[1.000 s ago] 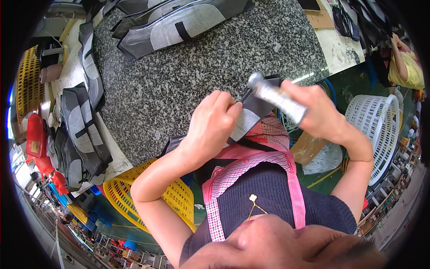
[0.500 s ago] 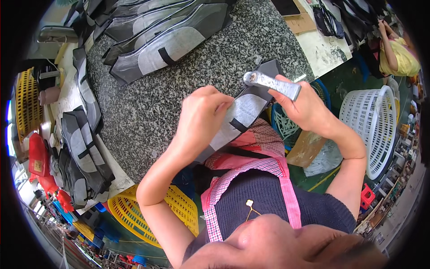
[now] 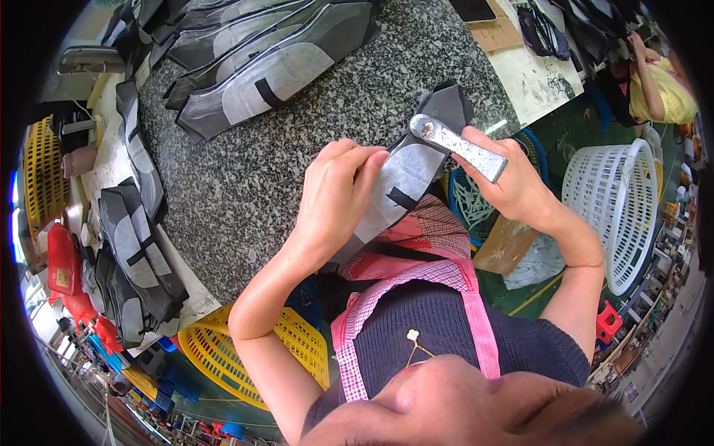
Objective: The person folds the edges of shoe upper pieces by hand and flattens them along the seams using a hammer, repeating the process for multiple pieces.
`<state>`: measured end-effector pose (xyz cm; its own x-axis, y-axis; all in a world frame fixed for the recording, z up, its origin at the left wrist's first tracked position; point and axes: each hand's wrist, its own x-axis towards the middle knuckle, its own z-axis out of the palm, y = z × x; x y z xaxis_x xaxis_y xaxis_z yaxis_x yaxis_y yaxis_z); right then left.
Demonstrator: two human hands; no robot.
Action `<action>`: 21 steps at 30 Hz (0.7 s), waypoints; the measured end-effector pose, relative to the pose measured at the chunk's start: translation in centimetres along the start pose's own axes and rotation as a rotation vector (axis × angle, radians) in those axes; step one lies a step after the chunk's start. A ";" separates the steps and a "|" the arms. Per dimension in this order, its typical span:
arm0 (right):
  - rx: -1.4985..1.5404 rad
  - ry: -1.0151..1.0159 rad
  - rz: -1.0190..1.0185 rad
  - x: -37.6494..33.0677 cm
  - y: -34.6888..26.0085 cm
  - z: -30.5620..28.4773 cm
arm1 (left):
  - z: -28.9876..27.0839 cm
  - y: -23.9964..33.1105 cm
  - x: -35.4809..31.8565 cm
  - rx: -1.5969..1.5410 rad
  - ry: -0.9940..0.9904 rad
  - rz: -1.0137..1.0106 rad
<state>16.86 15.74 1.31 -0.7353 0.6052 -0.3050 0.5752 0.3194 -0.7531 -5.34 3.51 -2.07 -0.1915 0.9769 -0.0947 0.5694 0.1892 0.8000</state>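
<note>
A dark grey panel with a pale grey backing (image 3: 416, 169) and a short black strap (image 3: 402, 198) lies slantwise at the granite table's near edge, its lower end over my lap. My left hand (image 3: 335, 189) is closed at the panel's left edge, thumb and forefinger pressed together there. In my right hand (image 3: 513, 182) is a worn silver metal hammer (image 3: 465, 149), gripped by its flat handle. The hammer's round end lies over the panel's upper part, covering some of it. Whether it touches the panel I cannot tell.
Similar panels (image 3: 279, 78) overlap at the table's (image 3: 223, 178) far left. More panels (image 3: 137, 253) lie on the left side table. A yellow basket (image 3: 253, 357), a white basket (image 3: 610, 212) and a blue-rimmed basket (image 3: 476, 204) stand around me. Another person (image 3: 658, 85) is at the far right.
The hammer has shifted slightly right and swung to a steeper slant. My left thumb and fingers have turned a little along the panel's edge, and the panel's far end has moved up.
</note>
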 end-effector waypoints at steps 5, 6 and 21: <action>0.000 0.012 -0.037 0.4 0.1 -0.3 | 0.3 0.4 0.1 -0.125 -0.031 -0.049; 0.021 0.000 -0.052 0.6 0.0 -0.7 | 0.6 0.3 0.1 -0.122 -0.031 -0.047; -0.002 0.203 -0.300 0.9 -2.2 -1.5 | 1.8 0.6 -1.3 0.495 0.033 0.429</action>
<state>15.42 16.63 3.58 -0.7858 0.6164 0.0516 0.3451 0.5061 -0.7904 -3.27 2.51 -2.55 0.1148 0.9737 0.1969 0.9000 -0.1859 0.3944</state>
